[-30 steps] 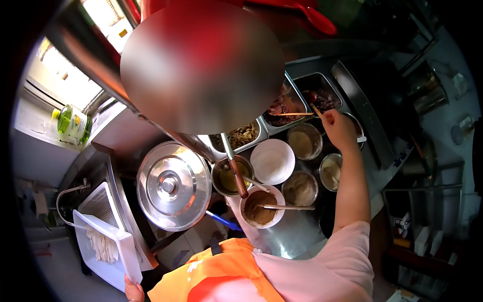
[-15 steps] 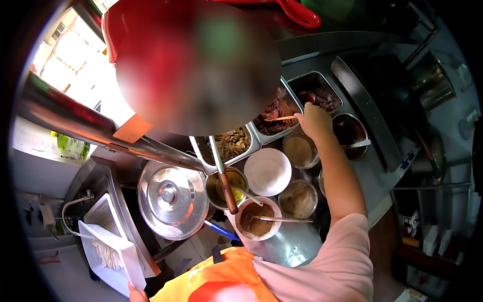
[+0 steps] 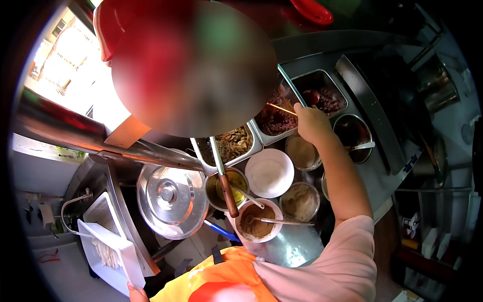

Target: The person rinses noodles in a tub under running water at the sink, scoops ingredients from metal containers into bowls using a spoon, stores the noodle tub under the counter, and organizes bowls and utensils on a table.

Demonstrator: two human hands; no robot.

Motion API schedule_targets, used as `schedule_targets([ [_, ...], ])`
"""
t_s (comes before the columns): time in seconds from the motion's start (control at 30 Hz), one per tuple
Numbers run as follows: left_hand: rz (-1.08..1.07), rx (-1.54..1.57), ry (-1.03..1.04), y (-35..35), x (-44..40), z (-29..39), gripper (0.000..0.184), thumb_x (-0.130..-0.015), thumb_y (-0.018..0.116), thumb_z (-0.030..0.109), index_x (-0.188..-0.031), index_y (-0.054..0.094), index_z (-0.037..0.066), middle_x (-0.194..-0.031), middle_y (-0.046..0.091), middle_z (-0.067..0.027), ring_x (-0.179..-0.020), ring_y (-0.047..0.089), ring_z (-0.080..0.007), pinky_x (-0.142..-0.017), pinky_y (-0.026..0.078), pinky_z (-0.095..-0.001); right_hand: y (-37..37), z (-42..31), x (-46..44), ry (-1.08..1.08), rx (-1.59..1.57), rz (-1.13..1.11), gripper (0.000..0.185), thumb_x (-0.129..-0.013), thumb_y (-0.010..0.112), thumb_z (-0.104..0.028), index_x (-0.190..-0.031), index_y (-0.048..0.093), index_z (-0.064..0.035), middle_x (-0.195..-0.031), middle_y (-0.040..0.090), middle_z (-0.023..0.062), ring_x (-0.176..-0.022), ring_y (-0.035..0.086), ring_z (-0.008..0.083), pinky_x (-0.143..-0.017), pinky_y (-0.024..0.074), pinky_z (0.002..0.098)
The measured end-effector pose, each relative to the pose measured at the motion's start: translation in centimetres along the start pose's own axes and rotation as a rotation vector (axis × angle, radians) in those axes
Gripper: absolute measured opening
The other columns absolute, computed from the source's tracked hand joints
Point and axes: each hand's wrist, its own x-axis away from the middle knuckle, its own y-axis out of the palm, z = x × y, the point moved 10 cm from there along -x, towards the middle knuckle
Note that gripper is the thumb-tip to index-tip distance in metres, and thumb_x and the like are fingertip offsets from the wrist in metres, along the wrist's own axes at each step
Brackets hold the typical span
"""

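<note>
Tub [image 3: 132, 264] of white plastic is lying tilted at 8 o'clock, pale strips inside it, and our left hand [image 3: 137, 293] is touching its near corner, seemingly to steady it. Only part of that hand is showing, so we cannot tell how far its fingers are closing. Nearer the centre, also towards 8 o'clock, we are seeing a metal lid [image 3: 151, 196].

Around 6 to 7 o'clock, a wooden-handled tool [image 3: 228, 194] is leaning across a pot [image 3: 207, 191] of yellow liquid, and a spoon [image 3: 284, 221] is resting across a bowl [image 3: 278, 226] of brown paste, its handle pointing our way, probably for easy reach.

Towards 1 to 2 o'clock, we are holding a thin stick [image 3: 282, 108] over a tray [image 3: 279, 137] of dark red food. Our right hand [image 3: 313, 122] is keeping its fingers closed around 1 end, likely so the other end is reaching clear of the knuckles. At 2 o'clock, just beyond, another tray [image 3: 346, 103] is holding darker food.
</note>
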Motion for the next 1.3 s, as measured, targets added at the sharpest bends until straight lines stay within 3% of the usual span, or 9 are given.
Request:
schedule_targets([
  [0.07,0.078,0.002,0.056,-0.3,-0.2,0.4,0.081,-0.074,0.057,0.02,-0.137,0.009,0.005,-0.108,0.054,-0.0299,-0.09,0.056,-0.048,-0.077,0.045,-0.0515,-1.1,-0.2,0.9,-0.042,0.008,-0.002,0.01,-0.082,0.047,-0.006,-0.09,0.05,-0.0035,-0.077,0.062,0.0173,-0.078,0.062,0.0358,-0.068,0.0486,0.0448],
  [0.3,0.032,0.001,-0.012,0.0,-0.6,0.8,0.079,-0.075,0.056,0.019,-0.138,0.01,0.007,-0.11,0.054,-0.0295,-0.091,0.056,-0.0477,-0.079,0.044,-0.0509,-6.0,-0.4,3.5,-0.073,0.113,0.061,0.01,-0.082,0.045,-0.008,-0.089,0.05,-0.0037,-0.077,0.06,0.0161,-0.074,0.06,0.0355,-0.065,0.0489,0.0444],
  [0.43,0.051,0.064,0.004,-0.5,-0.2,1.0,0.079,-0.075,0.057,0.019,-0.138,0.011,0.007,-0.11,0.054,-0.0299,-0.092,0.056,-0.0469,-0.08,0.044,-0.05,-3.3,-2.9,3.7,-0.203,0.083,0.081,0.007,-0.079,0.049,-0.008,-0.084,0.053,-0.0039,-0.074,0.06,0.0142,-0.071,0.062,0.0326,-0.06,0.0496,0.0422],
  [0.57,0.155,0.064,0.017,-0.7,0.0,0.6,0.079,-0.074,0.058,0.018,-0.139,0.014,0.007,-0.109,0.055,-0.0301,-0.093,0.056,-0.0466,-0.08,0.044,-0.0497,-1.6,-4.5,2.8,-0.119,0.159,0.053,0.005,-0.079,0.049,-0.006,-0.083,0.052,-0.0056,-0.073,0.059,0.012,-0.068,0.061,0.0299,-0.059,0.0492,0.04],
  [0.8,0.063,0.051,-0.09,0.6,-0.1,-0.6,0.08,-0.073,0.058,0.018,-0.138,0.015,0.005,-0.11,0.055,-0.0284,-0.093,0.055,-0.0466,-0.079,0.044,-0.0502,-0.9,-5.9,2.1,-0.154,0.17,0.18,0.004,-0.079,0.05,-0.007,-0.082,0.052,-0.0062,-0.073,0.06,0.0101,-0.068,0.063,0.0251,-0.057,0.0513,0.0339],
  [0.97,0.224,0.038,0.007,0.0,-0.1,0.0,0.08,-0.073,0.058,0.017,-0.138,0.014,0.004,-0.11,0.055,-0.0281,-0.093,0.056,-0.0461,-0.079,0.044,-0.0502,0.4,-5.5,0.9,-0.122,0.165,0.252,0.002,-0.078,0.053,-0.006,-0.079,0.054,-0.007,-0.072,0.061,0.0091,-0.069,0.065,0.0226,-0.058,0.0526,0.0314],
  [1.1,0.212,0.047,0.034,-0.1,0.6,-0.3,0.079,-0.074,0.057,0.018,-0.138,0.014,0.003,-0.112,0.053,-0.0294,-0.093,0.056,-0.0461,-0.079,0.044,-0.0503,1.3,-5.3,-0.4,-0.085,0.138,0.291,0.004,-0.08,0.051,-0.007,-0.079,0.054,-0.0079,-0.072,0.062,0.0088,-0.068,0.065,0.0224,-0.058,0.0529,0.032],
  [1.17,0.034,0.054,-0.113,1.0,0.8,-1.3,0.077,-0.075,0.056,0.018,-0.137,0.014,0.002,-0.113,0.052,-0.0306,-0.093,0.055,-0.0467,-0.079,0.044,-0.0504,1.7,-5.0,-1.5,-0.068,0.153,0.3,0.005,-0.081,0.05,-0.009,-0.079,0.054,-0.0084,-0.072,0.062,0.0085,-0.068,0.065,0.0222,-0.058,0.0528,0.032],
  [1.3,0.096,0.071,-0.03,-0.3,0.7,0.4,0.075,-0.076,0.055,0.018,-0.137,0.014,0.002,-0.11,0.053,-0.0312,-0.092,0.055,-0.0473,-0.079,0.044,-0.0506,2.0,-3.9,-4.1,-0.031,0.229,0.315,0.009,-0.084,0.047,-0.011,-0.079,0.055,-0.0089,-0.073,0.062,0.0078,-0.068,0.065,0.0218,-0.057,0.0527,0.0318],
])
